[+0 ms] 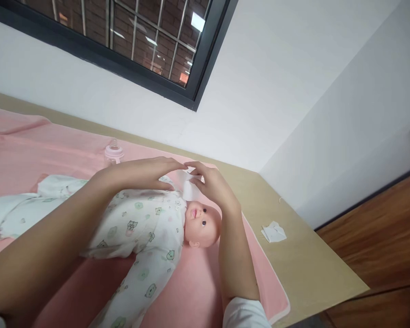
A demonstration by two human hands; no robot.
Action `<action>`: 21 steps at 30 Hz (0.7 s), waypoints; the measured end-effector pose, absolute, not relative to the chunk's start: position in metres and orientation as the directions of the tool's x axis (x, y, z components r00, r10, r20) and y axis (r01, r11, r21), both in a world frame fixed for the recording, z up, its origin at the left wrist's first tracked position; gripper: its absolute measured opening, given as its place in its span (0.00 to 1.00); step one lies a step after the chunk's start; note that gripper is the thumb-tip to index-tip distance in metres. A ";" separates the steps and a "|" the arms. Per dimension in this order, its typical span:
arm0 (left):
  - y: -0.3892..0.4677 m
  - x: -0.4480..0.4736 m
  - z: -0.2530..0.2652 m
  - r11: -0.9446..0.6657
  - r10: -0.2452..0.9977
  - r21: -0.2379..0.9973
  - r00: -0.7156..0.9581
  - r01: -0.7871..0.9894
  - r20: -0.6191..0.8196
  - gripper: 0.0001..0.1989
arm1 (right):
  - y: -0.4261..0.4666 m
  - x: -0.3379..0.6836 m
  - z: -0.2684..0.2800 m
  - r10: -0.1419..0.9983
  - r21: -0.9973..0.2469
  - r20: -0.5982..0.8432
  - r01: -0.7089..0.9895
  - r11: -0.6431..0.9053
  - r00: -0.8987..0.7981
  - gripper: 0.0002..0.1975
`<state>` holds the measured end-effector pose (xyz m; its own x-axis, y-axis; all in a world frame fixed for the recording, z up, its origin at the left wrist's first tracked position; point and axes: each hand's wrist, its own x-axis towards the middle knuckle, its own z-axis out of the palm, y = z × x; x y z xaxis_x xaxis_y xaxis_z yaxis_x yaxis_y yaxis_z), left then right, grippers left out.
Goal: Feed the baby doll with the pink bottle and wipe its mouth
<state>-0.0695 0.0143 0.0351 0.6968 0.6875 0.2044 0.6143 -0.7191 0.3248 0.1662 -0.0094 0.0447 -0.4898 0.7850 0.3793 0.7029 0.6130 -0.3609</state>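
Observation:
A doll (203, 224) in white clothes with a green and pink animal print lies on its back, its head toward the right. Above its neck and far shoulder is a thin white tissue (190, 189), partly covered by fingers. My right hand (210, 184) reaches over the doll's head with bent fingers closed on the tissue. Across the doll's chest, my left hand (159, 172) has its fingers stretched out and its thumb apart; the fingertips meet the tissue's upper edge and the right fingertips. The doll's far arm is mostly hidden.
Beneath the doll a pink blanket (198, 282) covers much of the wooden table (304, 264). Behind my left forearm stands a pink-capped baby bottle (114, 155). A folded white tissue (274, 231) lies at the right. White walls and a dark-framed window (191, 98) border the table.

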 end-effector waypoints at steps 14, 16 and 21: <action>0.002 -0.069 0.054 -0.756 0.635 0.434 0.708 0.490 0.309 0.19 | -0.048 0.168 0.065 0.577 -0.277 0.616 0.539 0.796 -0.536 0.20; -0.002 -0.070 0.056 -0.771 0.597 0.494 0.725 0.402 0.343 0.19 | -0.045 0.169 0.065 0.566 -0.278 0.641 0.530 0.801 -0.519 0.19; -0.009 -0.069 0.058 -0.781 0.575 0.557 0.671 0.281 0.468 0.15 | -0.041 0.165 0.063 0.559 -0.292 0.648 0.509 0.810 -0.517 0.20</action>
